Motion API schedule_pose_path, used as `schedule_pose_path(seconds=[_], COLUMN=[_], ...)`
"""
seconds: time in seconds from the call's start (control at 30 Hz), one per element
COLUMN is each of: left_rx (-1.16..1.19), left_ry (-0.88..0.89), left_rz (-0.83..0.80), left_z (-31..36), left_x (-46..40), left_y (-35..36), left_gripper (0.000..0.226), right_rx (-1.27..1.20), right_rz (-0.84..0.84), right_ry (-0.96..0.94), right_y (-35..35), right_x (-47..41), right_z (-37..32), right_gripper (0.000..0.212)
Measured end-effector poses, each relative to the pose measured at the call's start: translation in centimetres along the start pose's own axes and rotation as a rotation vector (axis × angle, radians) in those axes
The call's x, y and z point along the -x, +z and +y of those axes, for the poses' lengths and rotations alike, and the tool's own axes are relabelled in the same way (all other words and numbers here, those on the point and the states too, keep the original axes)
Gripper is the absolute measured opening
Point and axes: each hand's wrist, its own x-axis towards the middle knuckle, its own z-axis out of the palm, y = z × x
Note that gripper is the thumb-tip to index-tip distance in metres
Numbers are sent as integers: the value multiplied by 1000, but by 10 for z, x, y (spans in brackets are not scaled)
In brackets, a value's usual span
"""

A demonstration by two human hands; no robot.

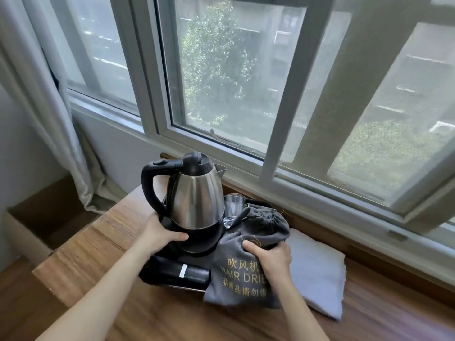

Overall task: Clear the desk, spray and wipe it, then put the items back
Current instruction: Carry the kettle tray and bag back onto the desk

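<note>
Your left hand was curled around the left edge of a black tray, with the thumb lying against the dark base of the kettle. Your right hand gripped the tray's right side through a grey drawstring bag, fingers bent over the cloth. Both forearms reached in from the bottom of the view.

The kettle stood upright on the tray, a steel body with a black handle pointing left and a black lid on top. Just behind it, to the right, stood a clear drinking glass. The grey bag lay slumped over the tray's right half, its gathered neck near the glass; gold lettering on it read "HAIR DRIE", the rest covered by your hand, with Chinese characters above and below. At the tray's front edge lay a black cylindrical object on its side, marked by a pale band; I could not tell what it was.

The tray sat on a wooden desk beneath a window. Just right of the bag, a folded light blue-grey towel lay flat on the wood, partly under the bag. A pale curtain hung at the left, and green foliage showed through the glass.
</note>
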Motion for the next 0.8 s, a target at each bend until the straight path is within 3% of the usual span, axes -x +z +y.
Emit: schedule_pose_path(seconds=[0.27,0.4,0.63,0.8], left_rx=[-66,-40,-200,-181], left_ry=[136,186,89,89], left_rz=[-149,-206,-139,-129], left_z=[0,-3,-14,-30], left_x=[-84,-107,-155,-177], left_y=[-60,-78,-99,-111], left_gripper=[109,104,101,95], right_rx=[-70,-69,-72,-74], right_rz=[100,134,174,161], right_ry=[95,138,125,158], right_y=[82,111,152,179], right_x=[11,10,-6,-14], right_z=[-31,-41,-55,-58], right_gripper=[101,93,102,105])
